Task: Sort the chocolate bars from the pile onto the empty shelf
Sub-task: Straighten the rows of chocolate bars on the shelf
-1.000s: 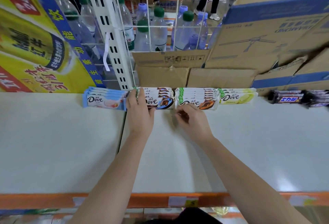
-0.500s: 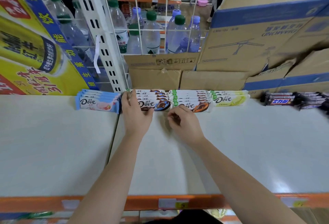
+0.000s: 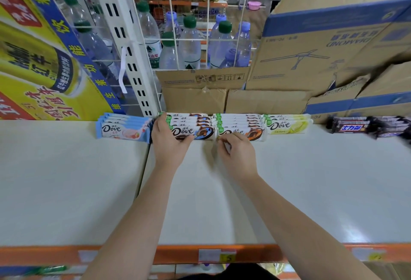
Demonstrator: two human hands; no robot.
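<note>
White shelf board (image 3: 289, 179) with an orange front edge (image 3: 178, 254) fills the head view, and brown cardboard boxes (image 3: 311, 53), clear plastic water bottles (image 3: 189, 44) behind a white wire grid and a yellow printed carton (image 3: 33, 68) stand behind it. Along the back of the board runs a row of chocolate bars: a light-blue Dove stack (image 3: 122, 128), a white Dove stack with blue-and-brown picture (image 3: 195, 124), a white Dove stack with orange-and-brown picture (image 3: 244, 124), a yellow-green Dove stack (image 3: 287, 124) and, apart to the right, dark Snickers bars (image 3: 351, 125).

The left hand (image 3: 170, 142) grips the left end of the blue-and-brown stack, fingers curled over its top, thumb lying along the front bar. The right hand (image 3: 239, 153) has its fingers curled tight, thumb and forefinger pinching the left end of the front bar of the orange-and-brown stack, at the seam between the two stacks. Both bare forearms reach straight forward from the front edge, converging toward the row, palms down.
</note>
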